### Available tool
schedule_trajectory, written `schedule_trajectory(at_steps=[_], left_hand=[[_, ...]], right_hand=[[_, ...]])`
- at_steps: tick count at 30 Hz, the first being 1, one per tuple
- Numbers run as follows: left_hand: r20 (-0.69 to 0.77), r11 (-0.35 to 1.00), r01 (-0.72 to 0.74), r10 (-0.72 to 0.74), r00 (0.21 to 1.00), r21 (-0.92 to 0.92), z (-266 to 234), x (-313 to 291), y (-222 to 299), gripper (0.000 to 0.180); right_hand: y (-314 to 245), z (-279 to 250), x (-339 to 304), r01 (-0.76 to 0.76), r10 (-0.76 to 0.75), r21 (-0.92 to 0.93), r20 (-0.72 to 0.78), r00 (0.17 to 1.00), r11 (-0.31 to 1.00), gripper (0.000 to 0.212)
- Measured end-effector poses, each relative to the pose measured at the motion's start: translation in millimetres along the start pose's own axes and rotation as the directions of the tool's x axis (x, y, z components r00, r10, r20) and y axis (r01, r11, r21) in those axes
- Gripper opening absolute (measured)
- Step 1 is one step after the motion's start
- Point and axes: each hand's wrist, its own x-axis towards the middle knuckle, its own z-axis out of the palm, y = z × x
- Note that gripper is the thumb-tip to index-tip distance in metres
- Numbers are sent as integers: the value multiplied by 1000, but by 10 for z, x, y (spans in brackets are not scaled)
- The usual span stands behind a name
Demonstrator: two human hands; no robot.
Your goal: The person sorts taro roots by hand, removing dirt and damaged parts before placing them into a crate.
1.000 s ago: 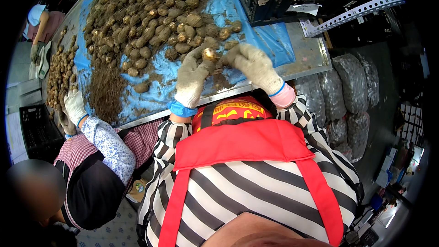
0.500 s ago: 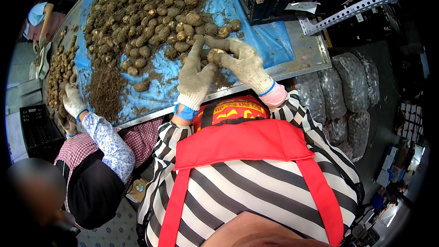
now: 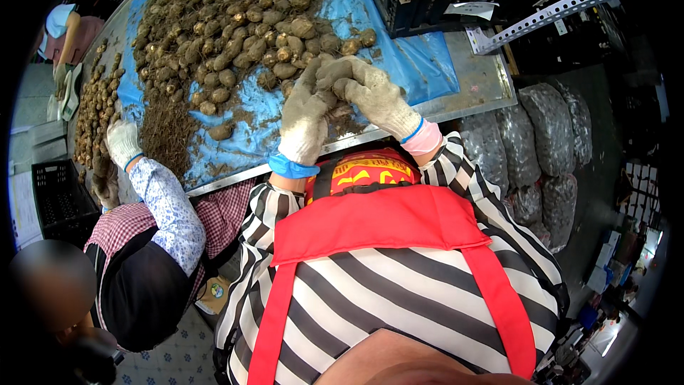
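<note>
Both my hands wear dirt-stained whitish knit gloves and meet above the near edge of the metal table [image 3: 477, 93]. My left hand [image 3: 305, 114] is closed, fingers pointing away from me. Against it, my right hand [image 3: 370, 93] curls inward with bent fingers. Between them is a small brown taro, almost wholly hidden by the gloves. Just beyond my fingers spreads a large pile of hairy, soil-covered taros [image 3: 242, 36] on a blue plastic sheet [image 3: 420, 64]. A single taro [image 3: 221, 131] lies apart on the sheet, left of my left hand.
A heap of loose roots [image 3: 165, 132] lies left of the sheet. At my left a co-worker's gloved hand [image 3: 123, 141] is over more taros [image 3: 96, 100], near a black crate [image 3: 63, 196]. Back right are a dark crate [image 3: 434, 11] and perforated metal bar [image 3: 548, 18]; filled bags [image 3: 534, 128] stand right.
My hands have drawn closer together, and the taro that showed between them is now covered by my fingers. The co-worker's hand on the left has shifted slightly.
</note>
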Motion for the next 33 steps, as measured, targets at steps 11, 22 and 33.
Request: schedule_trajectory(at_steps=[11,22,33], left_hand=[[44,981,-22,14,999,192,-40,-30,65,84],[-27,939,4,6,1000,344,-79,-20,92,76],[-61,635,-25,113,992,772,-81,-24,79,62]], right_hand=[[-186,-89,-10,-212,195,259,90,977,942,27],[-14,-301,21,-174,179,96,-41,983,980,41],[-72,-55,-76,-350,337,-201,-95,937,915,27]])
